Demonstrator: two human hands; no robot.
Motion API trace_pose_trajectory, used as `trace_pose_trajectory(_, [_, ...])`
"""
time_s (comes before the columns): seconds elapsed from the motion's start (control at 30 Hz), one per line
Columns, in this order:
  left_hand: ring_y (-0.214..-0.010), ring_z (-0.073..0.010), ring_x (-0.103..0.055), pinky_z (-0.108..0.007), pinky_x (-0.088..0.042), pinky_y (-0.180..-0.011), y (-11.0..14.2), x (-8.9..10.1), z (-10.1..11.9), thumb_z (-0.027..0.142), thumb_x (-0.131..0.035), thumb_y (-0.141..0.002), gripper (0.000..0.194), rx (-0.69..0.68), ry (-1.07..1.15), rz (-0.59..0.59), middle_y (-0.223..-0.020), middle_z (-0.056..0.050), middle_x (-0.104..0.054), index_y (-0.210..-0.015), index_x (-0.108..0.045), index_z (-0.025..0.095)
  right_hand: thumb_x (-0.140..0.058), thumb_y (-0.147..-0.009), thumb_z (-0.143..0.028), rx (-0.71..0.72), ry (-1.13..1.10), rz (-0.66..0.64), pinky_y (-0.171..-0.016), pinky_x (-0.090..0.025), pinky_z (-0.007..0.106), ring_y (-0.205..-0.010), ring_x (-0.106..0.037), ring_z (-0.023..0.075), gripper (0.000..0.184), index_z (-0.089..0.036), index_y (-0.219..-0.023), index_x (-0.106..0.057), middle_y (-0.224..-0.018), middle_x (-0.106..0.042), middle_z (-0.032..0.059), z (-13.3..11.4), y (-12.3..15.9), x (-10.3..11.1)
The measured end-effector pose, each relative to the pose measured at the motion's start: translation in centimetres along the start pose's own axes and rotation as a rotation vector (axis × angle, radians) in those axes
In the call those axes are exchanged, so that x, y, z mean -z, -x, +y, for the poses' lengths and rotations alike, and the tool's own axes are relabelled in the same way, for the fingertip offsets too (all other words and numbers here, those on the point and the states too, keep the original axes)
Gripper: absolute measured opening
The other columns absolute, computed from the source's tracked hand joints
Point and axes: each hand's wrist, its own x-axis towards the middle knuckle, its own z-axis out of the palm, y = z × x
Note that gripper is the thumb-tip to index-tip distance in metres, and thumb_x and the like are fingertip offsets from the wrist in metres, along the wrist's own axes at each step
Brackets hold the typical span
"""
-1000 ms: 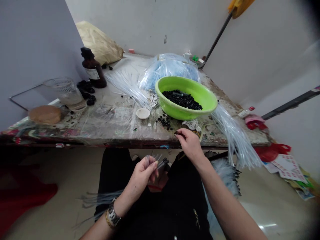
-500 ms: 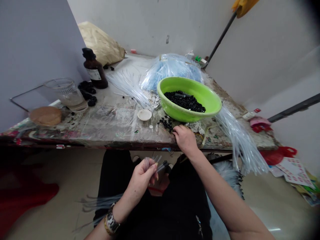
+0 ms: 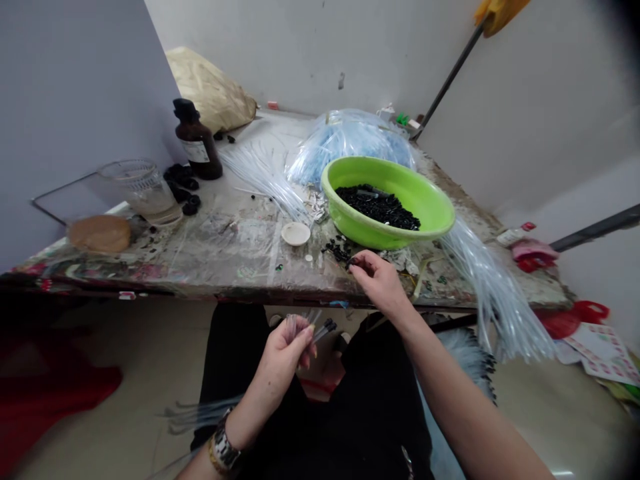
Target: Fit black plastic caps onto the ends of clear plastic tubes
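Note:
Over my lap, my left hand (image 3: 287,350) is closed around a bunch of thin clear plastic tubes (image 3: 203,417), whose long ends trail out behind the wrist. Some of their near ends carry black tips (image 3: 327,327). My right hand (image 3: 377,280) is at the table's front edge, thumb and forefinger pinched on a small black piece (image 3: 350,263). Right beside these fingers lies a loose heap of small black pieces (image 3: 336,248). Behind it stands a green basin (image 3: 430,213) with many more black pieces (image 3: 380,207) inside. A small white dish (image 3: 295,233) sits left of the heap.
Bundles of clear tubes lie behind the basin (image 3: 355,137), left of it (image 3: 270,180) and over the table's right edge (image 3: 495,300). A brown bottle (image 3: 199,143) and a glass jar (image 3: 150,193) stand at the left. A beige sack (image 3: 213,93) rests against the wall.
My right hand has lifted slightly from the heap with its fingers curled in a pinch. My left hand keeps its hold on the tubes. The view has shifted a little left.

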Motion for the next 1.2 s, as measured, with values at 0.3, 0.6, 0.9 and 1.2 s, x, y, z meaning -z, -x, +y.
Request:
trace_pose_trajectory(0.3, [-0.043, -0.0082, -0.047, -0.020, -0.034, -0.044, -0.1, 0.6, -0.2, 0.044, -0.066, -0.079, 0.030, -0.016, -0.002, 0.001, -0.056, 0.002, -0.059, -0.077, -0.053, 0.017, -0.058, -0.076, -0.028, 0.006, -0.179, -0.084, -0.067, -0.045, 0.027, -0.067, -0.057, 0.0145, 0.009, -0.019, -0.079, -0.058, -0.071, -0.061, -0.0016, -1.3, -3.2, -2.3])
trace_pose_trajectory(0.6, [-0.042, -0.0070, -0.046, -0.019, -0.035, -0.044, -0.2, 0.9, -0.3, 0.046, -0.067, -0.076, 0.033, 0.015, 0.046, 0.011, -0.055, 0.003, -0.058, -0.076, -0.052, 0.017, -0.056, -0.069, -0.028, -0.011, -0.250, -0.085, -0.063, -0.049, 0.029, -0.064, -0.061, 0.0165, 0.008, -0.022, -0.070, -0.051, -0.068, -0.058, -0.0015, -2.0, -6.5, -4.4])
trace_pose_trajectory(0.9, [-0.042, -0.0069, -0.046, -0.018, -0.035, -0.043, -0.4, 1.0, -0.1, 0.050, -0.070, -0.072, 0.038, 0.053, 0.105, 0.019, -0.053, 0.003, -0.057, -0.073, -0.052, 0.017, -0.057, -0.075, -0.021, 0.177, 0.109, -0.095, -0.068, -0.043, 0.028, -0.068, -0.059, 0.0165, 0.008, -0.017, -0.070, -0.062, -0.070, -0.066, 0.0011, -2.4, -9.9, -5.3])
trace_pose_trajectory(1.2, [-0.041, -0.0068, -0.046, -0.018, -0.036, -0.042, -0.9, 1.0, -0.1, 0.052, -0.071, -0.069, 0.041, 0.077, 0.127, 0.025, -0.051, 0.004, -0.057, -0.071, -0.051, 0.017, -0.062, -0.077, -0.012, 0.264, 0.363, -0.161, -0.079, -0.043, 0.029, -0.082, -0.058, 0.0188, 0.011, -0.017, -0.076, -0.071, -0.086, -0.065, 0.0059, -3.1, -11.4, -6.3])
